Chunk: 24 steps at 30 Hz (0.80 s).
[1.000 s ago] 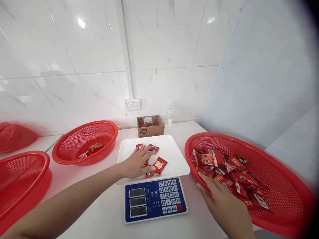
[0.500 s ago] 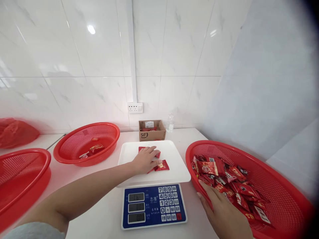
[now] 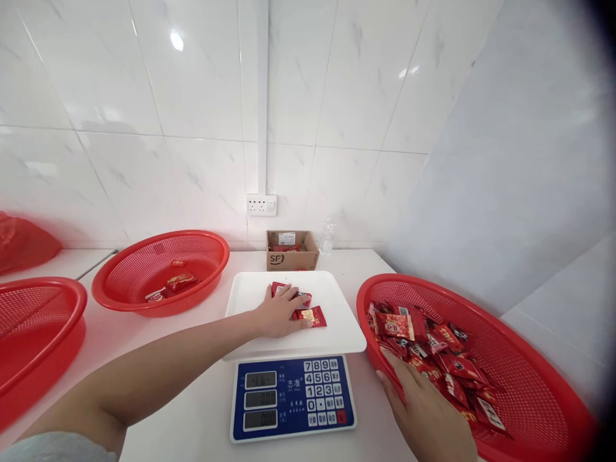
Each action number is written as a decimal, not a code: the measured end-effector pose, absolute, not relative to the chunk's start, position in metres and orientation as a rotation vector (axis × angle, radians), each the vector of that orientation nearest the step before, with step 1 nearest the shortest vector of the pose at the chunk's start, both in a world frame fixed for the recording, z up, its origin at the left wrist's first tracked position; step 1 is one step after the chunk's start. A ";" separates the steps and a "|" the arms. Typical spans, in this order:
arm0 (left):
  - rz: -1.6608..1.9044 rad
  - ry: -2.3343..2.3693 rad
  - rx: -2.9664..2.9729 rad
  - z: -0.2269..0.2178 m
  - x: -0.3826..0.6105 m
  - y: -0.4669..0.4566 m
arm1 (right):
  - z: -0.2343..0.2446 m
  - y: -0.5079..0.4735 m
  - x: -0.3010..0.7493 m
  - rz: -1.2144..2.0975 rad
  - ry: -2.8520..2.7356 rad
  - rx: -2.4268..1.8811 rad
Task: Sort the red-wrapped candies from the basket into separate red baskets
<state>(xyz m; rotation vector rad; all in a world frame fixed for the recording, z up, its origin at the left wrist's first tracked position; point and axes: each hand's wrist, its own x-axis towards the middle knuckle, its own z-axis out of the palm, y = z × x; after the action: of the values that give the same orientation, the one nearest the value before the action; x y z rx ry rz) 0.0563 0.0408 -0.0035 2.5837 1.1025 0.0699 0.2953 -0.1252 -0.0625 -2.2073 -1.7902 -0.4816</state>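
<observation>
"Occupying the nearest place: one right hand (image 3: 428,407), partly closed, thumb outside and fingers inside, clasping the near rim of the right-side basket (image 3: 529,385)."

"And what is that basket holding?"

"One heap of red packets (image 3: 452,366), printed wrappers, lying overlapped beside the fingers. Next outward: one scale panel (image 3: 283,433), blue, numbered keys; its lower two displays are reading 0.00."

"What is the left hand (image 3: 279,316) doing?"

"Resting palm down over the white tray (image 3: 341,333), fingers loosely spread, partly covering several loose packets (image 3: 317,316). Whether it is gripping any, I cannot tell."

"Beyond?"

"To the left, one perforated red basket (image 3: 135,266), a few wrapped pieces (image 3: 181,281) lying inside. Past the tray: one cardboard box (image 3: 293,261), open-topped, marked SF, red packages showing within; near it, one clear bottle (image 3: 327,237), standing upright. Farthest: one socket plate (image 3: 261,205), sitting on the tiled wall (image 3: 202,186)."
</observation>
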 end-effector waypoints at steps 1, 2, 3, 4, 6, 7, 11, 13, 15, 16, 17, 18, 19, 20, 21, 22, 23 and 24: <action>0.109 1.092 2.593 -0.005 0.056 0.041 | -0.062 -0.125 0.295 -0.466 -1.794 -2.213; 0.147 1.082 2.605 -0.005 0.056 0.041 | -0.061 -0.125 0.295 -0.452 -1.793 -2.218; 0.180 1.075 2.615 -0.006 0.055 0.041 | -0.061 -0.125 0.296 -0.441 -1.794 -2.221; 0.206 1.070 2.622 -0.006 0.054 0.042 | -0.061 -0.125 0.296 -0.432 -1.800 -2.219; 0.241 1.053 2.636 -0.007 0.054 0.042 | -0.061 -0.125 0.297 -0.437 -1.806 -2.216; 0.239 1.035 2.646 -0.008 0.054 0.043 | -0.061 -0.125 0.297 -0.445 -1.807 -2.218; 0.095 0.948 2.694 -0.008 0.056 0.045 | -0.062 -0.125 0.295 -0.476 -1.806 -2.230; 0.051 0.919 2.704 -0.005 0.056 0.046 | -0.062 -0.126 0.294 -0.495 -1.777 -2.240; 0.059 0.921 2.712 0.001 0.052 0.047 | -0.062 -0.127 0.294 -0.494 -1.756 -2.233; 0.072 0.945 2.717 0.004 0.047 0.048 | -0.063 -0.127 0.294 -0.485 -1.755 -2.221; 0.092 0.990 2.723 0.008 0.041 0.050 | -0.065 -0.127 0.296 -0.477 -1.760 -2.205; 0.114 1.056 2.724 0.011 0.033 0.053 | -0.068 -0.127 0.299 -0.473 -1.773 -2.182; 0.136 1.142 2.718 0.013 0.022 0.056 | -0.072 -0.126 0.302 -0.472 -1.790 -2.154; 0.158 1.245 2.702 0.015 0.009 0.060 | -0.076 -0.125 0.307 -0.470 -1.816 -2.119; 0.178 1.362 2.677 0.016 -0.008 0.065 | -0.082 -0.124 0.312 -0.462 -1.848 -2.076; 0.197 1.498 2.642 0.017 -0.028 0.070 | -0.087 -0.123 0.317 -0.446 -1.885 -2.024; 0.216 1.648 2.596 0.019 -0.050 0.074 | -0.093 -0.120 0.322 -0.421 -1.921 -1.969; 0.230 1.808 2.530 0.021 -0.075 0.077 | -0.098 -0.117 0.327 -0.401 -1.934 -1.924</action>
<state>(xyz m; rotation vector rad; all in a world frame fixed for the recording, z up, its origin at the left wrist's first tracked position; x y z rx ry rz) -0.0747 0.0773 0.0209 2.5300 1.8084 0.2301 0.3275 -0.1175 -0.0981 -1.9244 -1.9341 -0.4015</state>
